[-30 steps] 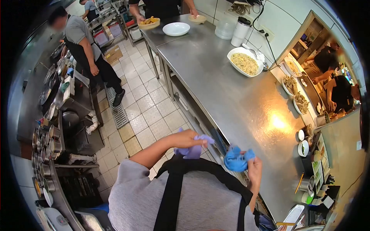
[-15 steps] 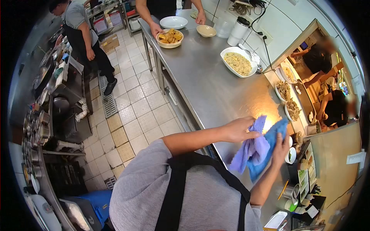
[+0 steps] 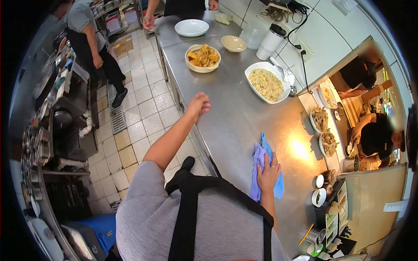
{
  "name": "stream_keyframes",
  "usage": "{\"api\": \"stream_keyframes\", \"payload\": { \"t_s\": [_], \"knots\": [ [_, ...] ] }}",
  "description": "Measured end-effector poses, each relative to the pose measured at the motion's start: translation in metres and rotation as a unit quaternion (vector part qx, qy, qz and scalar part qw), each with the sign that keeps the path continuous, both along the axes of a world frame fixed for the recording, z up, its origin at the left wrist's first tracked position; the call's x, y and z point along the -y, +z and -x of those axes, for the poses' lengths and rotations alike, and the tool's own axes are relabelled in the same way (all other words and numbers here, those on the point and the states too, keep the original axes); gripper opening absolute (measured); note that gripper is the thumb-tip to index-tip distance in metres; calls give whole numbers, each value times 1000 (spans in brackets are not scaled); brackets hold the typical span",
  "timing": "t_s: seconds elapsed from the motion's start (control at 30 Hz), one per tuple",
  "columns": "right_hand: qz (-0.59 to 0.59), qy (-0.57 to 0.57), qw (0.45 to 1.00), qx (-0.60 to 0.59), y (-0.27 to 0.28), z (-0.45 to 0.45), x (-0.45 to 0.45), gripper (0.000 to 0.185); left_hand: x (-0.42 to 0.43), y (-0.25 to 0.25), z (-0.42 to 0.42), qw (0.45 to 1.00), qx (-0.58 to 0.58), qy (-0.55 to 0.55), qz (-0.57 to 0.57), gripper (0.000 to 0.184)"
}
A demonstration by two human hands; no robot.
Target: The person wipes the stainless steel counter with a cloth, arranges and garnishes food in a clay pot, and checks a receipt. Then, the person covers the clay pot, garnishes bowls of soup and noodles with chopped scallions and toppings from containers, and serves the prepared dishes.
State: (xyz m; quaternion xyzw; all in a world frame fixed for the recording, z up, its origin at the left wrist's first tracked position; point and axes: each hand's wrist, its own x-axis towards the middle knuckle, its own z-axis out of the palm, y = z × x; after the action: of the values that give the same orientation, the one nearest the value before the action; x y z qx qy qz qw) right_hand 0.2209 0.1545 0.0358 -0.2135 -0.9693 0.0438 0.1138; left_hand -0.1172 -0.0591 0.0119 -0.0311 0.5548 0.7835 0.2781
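My right hand [image 3: 268,176] lies flat with fingers spread on a purple cloth [image 3: 257,167] and a blue cloth [image 3: 278,185], both on the steel table [image 3: 235,143]. My left hand [image 3: 198,106] is over the table's left edge, its fingers loosely bent and nothing in them. Beyond it stands a round bowl of golden-brown food pieces [image 3: 203,58]. To the right of that is a white dish of fried rice [image 3: 265,83].
A white oval plate [image 3: 191,28], a small beige bowl [image 3: 234,44] and a white tumbler [image 3: 271,42] stand at the far end. Two dishes of food [image 3: 320,119] line the pass-through ledge. A co-worker's hand [image 3: 148,21] shows at the far left corner; other people stand nearby.
My left hand has let go of the purple cloth and moved forward and left. My right hand has lowered both cloths onto the table. The co-worker's hand has left the food bowl.
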Motion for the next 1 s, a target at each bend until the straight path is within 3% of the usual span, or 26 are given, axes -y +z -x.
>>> {"api": "stream_keyframes", "payload": {
  "t_s": [0.07,0.17,0.33,0.47,0.53,0.6,0.77,0.87,0.9,1.0],
  "knots": [
    [-11,-20,999,-26,-7,31,-5,56,-11,4,47,996,16,89,4,46],
    [-36,-32,998,-41,-9,78,-9,52,-21,34,99,991,24,131,-12,58],
    [-40,32,998,-45,-2,130,34,48,-33,11,157,993,26,115,-19,45],
    [102,121,984,-83,-1,162,80,45,-11,10,145,995,37,52,-83,47],
    [207,99,960,-164,-4,184,91,39,6,9,125,995,42,0,-94,45],
    [341,45,905,-252,-13,206,93,33,21,14,100,994,58,-50,-79,44],
    [485,-89,810,-319,-8,246,96,29,38,17,41,975,122,-153,-105,45],
    [695,-112,554,-444,-12,255,82,35,49,34,22,959,153,-219,-98,51],
    [732,-77,531,-420,-12,250,71,39,54,39,19,954,143,-247,-94,51],
    [872,14,359,-333,7,249,56,36,58,44,15,931,149,-323,-82,53]
  ]
}}
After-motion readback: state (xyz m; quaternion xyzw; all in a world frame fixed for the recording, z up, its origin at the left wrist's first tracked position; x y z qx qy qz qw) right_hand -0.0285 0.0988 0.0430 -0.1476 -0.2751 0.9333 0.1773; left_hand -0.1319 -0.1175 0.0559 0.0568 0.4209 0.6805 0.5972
